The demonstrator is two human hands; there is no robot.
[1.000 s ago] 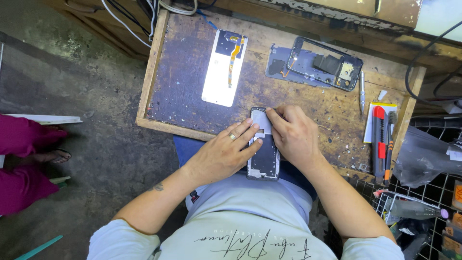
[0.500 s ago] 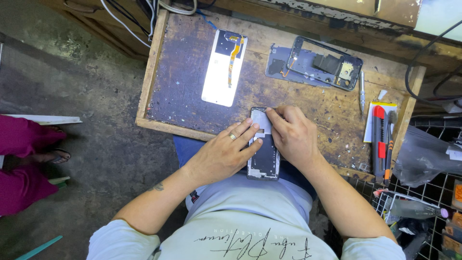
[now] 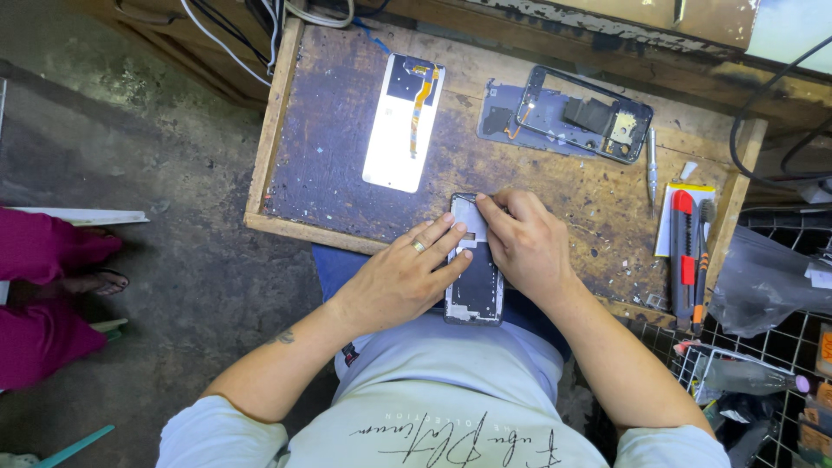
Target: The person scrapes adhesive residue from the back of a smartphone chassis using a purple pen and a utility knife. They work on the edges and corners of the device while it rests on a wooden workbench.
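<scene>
Frame centre: left hand [image 3: 406, 276] and right hand [image 3: 527, 245] pinch the grey phone frame [image 3: 474, 290]; yellow-white card [image 3: 666, 224] lies at the worktop [image 3: 329, 139] right edge.

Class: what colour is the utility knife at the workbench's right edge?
Red and black utility knife, seen in the head view.

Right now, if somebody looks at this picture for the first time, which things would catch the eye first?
First the two hands at the near edge of the wooden workbench: the left hand and right hand both press on an opened phone body that overhangs the edge. Next, the bright white screen panel lying at the bench's middle, and the dark phone frame at the far right.
</scene>
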